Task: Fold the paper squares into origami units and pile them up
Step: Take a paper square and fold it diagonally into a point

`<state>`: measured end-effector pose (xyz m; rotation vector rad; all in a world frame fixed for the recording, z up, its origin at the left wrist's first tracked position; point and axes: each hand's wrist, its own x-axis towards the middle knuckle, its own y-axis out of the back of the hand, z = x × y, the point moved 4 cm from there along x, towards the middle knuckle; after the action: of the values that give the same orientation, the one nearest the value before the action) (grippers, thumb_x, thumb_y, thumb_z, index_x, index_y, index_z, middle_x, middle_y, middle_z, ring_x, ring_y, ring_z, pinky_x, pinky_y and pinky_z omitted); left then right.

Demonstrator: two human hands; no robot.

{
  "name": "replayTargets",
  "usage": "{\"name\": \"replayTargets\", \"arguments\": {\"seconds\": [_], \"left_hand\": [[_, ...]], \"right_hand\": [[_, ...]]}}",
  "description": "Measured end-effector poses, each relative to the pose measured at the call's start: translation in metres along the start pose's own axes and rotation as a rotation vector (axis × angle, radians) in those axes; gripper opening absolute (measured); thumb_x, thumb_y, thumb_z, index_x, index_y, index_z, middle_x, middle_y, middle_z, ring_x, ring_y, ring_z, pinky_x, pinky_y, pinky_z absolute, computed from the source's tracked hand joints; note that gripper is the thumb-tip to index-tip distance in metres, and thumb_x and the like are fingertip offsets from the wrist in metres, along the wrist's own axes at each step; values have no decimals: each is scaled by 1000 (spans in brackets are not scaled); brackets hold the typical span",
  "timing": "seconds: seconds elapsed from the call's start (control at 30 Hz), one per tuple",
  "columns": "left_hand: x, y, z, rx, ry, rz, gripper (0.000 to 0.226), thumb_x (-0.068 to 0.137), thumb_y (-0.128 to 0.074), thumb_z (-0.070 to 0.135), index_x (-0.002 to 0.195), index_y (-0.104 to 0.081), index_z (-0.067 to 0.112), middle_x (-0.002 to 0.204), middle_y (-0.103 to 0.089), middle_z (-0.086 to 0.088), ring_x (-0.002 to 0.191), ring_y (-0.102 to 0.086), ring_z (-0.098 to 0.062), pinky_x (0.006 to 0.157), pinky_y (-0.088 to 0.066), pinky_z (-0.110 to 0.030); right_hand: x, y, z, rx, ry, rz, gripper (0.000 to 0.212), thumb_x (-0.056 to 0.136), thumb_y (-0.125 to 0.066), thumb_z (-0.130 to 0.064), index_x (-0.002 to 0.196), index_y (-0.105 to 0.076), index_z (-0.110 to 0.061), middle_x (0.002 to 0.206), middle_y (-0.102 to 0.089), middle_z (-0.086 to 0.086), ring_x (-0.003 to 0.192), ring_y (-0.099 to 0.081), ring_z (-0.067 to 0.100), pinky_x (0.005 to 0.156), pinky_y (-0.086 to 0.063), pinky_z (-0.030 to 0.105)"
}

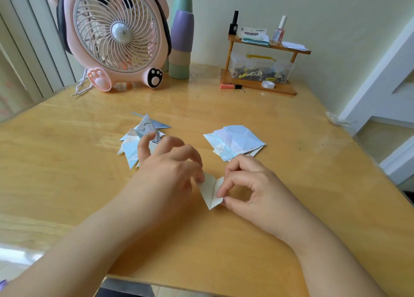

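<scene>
Folded paper piece (211,190) lies flat on the tabletop (291,122), near the middle and toward the front edge, between both hands. It's a narrow kite/arrow shape: long axis runs roughly front-to-back, point aimed at the front edge, centre crease along that axis.

Right hand (251,184): thumb and forefinger pinch the right flap near the tip, other fingers curled. Left hand (170,169): curled fingertips press down on the left upper edge of the piece; whether any finger goes under the paper I cannot tell, the hand covers that side.

Key relation: both hands touch the piece from opposite sides of the crease, so either can drive the next fold. My read: right is better placed, since it already has a flap.

Pile of finished units (139,140) sits just beyond the left hand, partly hidden by its fingers. Left hand is nearer for drop-off. Stack of unfolded squares (235,143) sits just beyond the right hand, well apart from the pile.

Surface: glossy wood, likely slick, so paper may slide unless pinned.

Far edge: pink fan (114,32) at the left corner, stacked cups (181,37) beside it, small wooden shelf (259,59) right of those. All well clear.
</scene>
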<state>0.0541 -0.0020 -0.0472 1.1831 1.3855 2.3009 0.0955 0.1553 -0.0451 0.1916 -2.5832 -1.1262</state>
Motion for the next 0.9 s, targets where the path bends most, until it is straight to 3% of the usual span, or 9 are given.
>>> {"name": "replayTargets", "arguments": {"seconds": [0.17,0.3,0.4,0.63,0.8,0.9], "left_hand": [[-28,-3,6,-140,-112,-138,30,72,-43,18,82,-70,28,92,-64,17,91,-55,-4,106,-25,-36],[-46,-8,4,-236,-92,-190,33,82,-43,20,98,-71,25,106,-66,15,101,-58,3,108,-29,-28],[-51,-9,4,-227,-92,-174,31,83,-45,21,100,-70,25,111,-67,11,109,-58,0,107,-30,-31],[-50,-4,9,-205,-107,-106,34,84,-44,21,103,-72,20,111,-68,11,110,-59,0,104,-36,-31],[-54,-7,11,-137,-112,-104,35,83,-43,22,102,-72,22,111,-68,11,107,-61,-2,94,-49,-41],[-55,-6,10,-136,-112,-109,35,81,-41,20,99,-72,22,112,-68,10,107,-61,-3,92,-50,-38]], "right_hand": [[0,-14,-1,-99,105,-58,10,73,-61,-16,71,-65,-25,88,-56,-15,96,-49,5,83,-36,11],[-1,-15,-1,-107,128,-90,8,75,-65,-21,77,-70,-28,87,-62,-16,97,-51,3,89,-37,16],[-1,-16,-3,-59,124,-103,5,75,-69,-26,78,-71,-29,88,-62,-17,96,-52,3,88,-36,14],[1,-17,-8,-161,228,51,11,80,-61,-28,80,-71,-26,82,-56,-16,84,-49,2,76,-38,13],[0,-20,-5,-143,190,-29,11,80,-59,-32,81,-70,-31,83,-58,-16,84,-52,4,77,-40,16],[-3,-18,1,-93,102,-100,6,78,-66,-31,82,-70,-31,86,-62,-17,89,-57,4,81,-43,21]]}}
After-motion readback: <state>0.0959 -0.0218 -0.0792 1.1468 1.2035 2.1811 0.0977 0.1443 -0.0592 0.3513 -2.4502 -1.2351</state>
